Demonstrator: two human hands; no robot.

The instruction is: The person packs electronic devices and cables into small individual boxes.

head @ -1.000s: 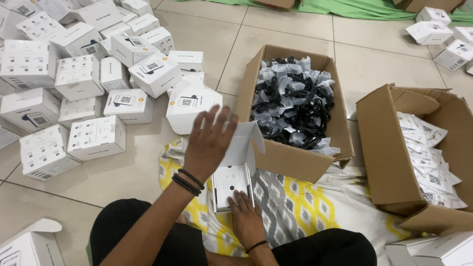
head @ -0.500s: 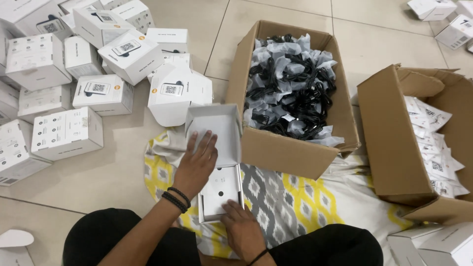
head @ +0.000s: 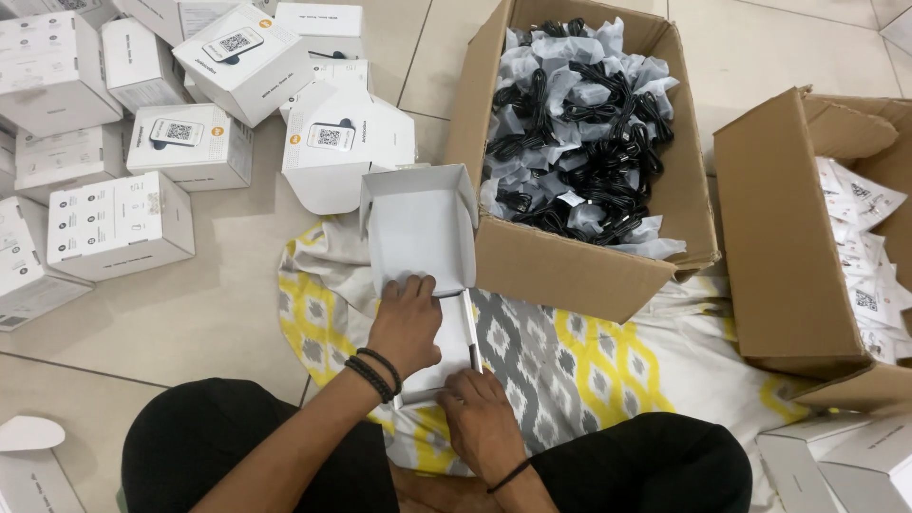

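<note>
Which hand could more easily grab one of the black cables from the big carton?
Probably the right hand: it lies on the carton's side, at the near end of the white box. The left hand presses the box's middle, steadying it.

Even, soft overhead light falls on the tiled floor (head: 218, 313); shadows are faint, there is no glare, focus is sharp, and the edges bend slightly.

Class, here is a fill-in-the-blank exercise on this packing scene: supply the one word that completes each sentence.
1. The left hand presses on the open white box, which lies on a patterned ____.
2. The cardboard box behind it is full of bagged black ____.
3. The right hand grips the white box's ____ edge.

Missing words: cloth; cables; near
</note>
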